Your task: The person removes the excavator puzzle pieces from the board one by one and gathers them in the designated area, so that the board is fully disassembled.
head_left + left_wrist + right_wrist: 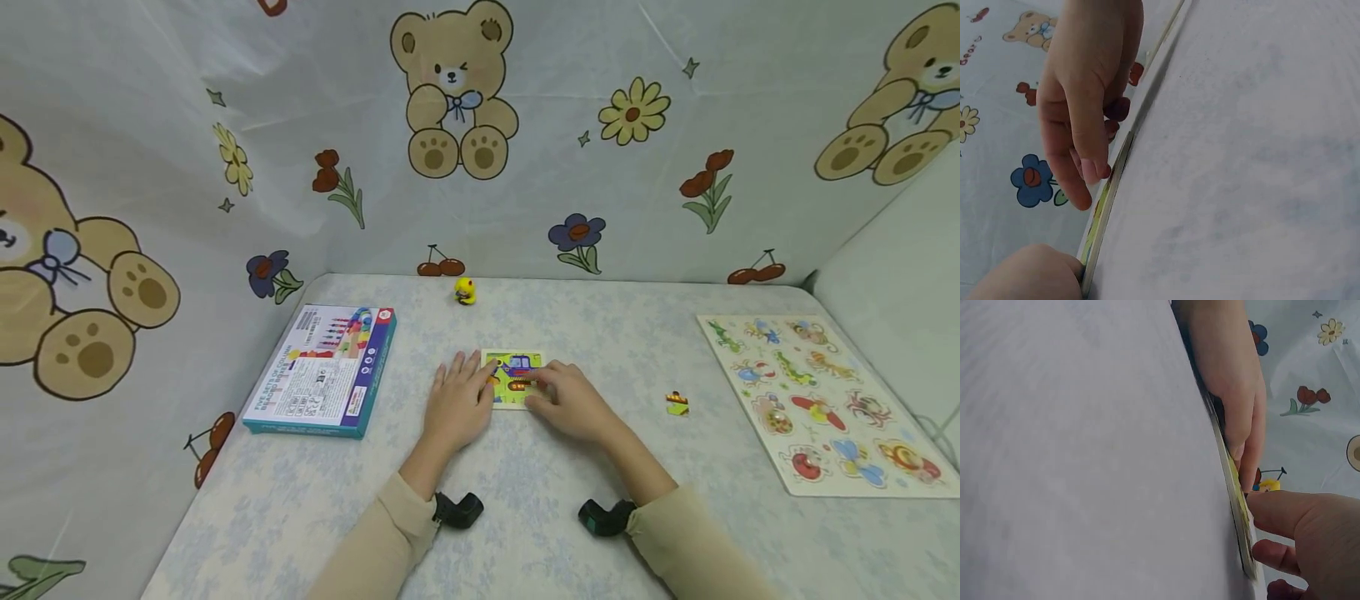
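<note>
L hand (pixel 459 402) is lying spread on puzzle (pixel 517 385), prob. steadying its left edge btwn both hands; R hand (pixel 573 402) is touching its right w/ bent fingers, can't tell if pinching. Both are partly hiding it. Box (pixel 322 367) is lying left, yellow toy (pixel 465 292) behind, loose pc (pixel 677 405) & animal board (pixel 823 379) right.

the head view is softly, evenly lit, faint highlights being caught by creases in the printed cloth (pixel 510 217). bears (pixel 900 104) near its side edges are stretched. both wrist views are dimmer; the close tabletop (pixel 1241 175) is blurred, and soft shadow is cast along the board (pixel 1240 525).
</note>
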Demonstrator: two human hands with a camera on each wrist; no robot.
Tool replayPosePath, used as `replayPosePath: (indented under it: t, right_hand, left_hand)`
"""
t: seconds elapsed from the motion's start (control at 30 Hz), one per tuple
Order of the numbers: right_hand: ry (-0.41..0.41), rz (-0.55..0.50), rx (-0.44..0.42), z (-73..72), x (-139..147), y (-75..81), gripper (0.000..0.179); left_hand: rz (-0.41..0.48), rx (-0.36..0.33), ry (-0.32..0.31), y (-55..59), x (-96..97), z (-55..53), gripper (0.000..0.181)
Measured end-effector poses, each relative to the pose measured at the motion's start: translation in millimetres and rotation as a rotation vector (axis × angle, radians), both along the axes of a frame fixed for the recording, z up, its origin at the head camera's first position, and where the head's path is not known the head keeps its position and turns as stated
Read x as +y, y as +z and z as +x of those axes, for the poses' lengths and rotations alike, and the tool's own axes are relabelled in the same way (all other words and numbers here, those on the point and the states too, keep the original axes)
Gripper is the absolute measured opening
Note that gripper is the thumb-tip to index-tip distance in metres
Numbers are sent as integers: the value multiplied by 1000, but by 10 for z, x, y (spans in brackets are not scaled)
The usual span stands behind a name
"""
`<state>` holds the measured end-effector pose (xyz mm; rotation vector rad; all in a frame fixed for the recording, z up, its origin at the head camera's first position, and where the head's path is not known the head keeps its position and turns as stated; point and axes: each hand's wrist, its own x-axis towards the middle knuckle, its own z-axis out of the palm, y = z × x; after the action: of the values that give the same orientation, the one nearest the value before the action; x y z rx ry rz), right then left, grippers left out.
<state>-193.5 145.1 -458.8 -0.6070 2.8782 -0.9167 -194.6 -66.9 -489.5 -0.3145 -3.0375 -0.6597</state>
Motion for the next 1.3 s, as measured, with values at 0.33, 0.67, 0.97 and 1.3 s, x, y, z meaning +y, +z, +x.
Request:
replayPosePath:
  t: [0.33, 0.67, 0.97, 1.3]
  right_hand:
    - [-14, -22, -4, -7, -91, -58, 36]
    - [-33, -77, -7, -42, -112, -87, 29]
    - [-54, -187, -54, -39, -122, -79, 20]
    - [-127, -252, -141, 2, 164, 50, 16]
  left_hand:
    - [8, 10, -3, 24, 22, 2, 46]
    - [6, 16, 6, 11, 20, -7, 46]
    - [5, 6, 11, 14, 7, 9, 46]
    - [26, 13, 13, -21, -3, 8, 47]
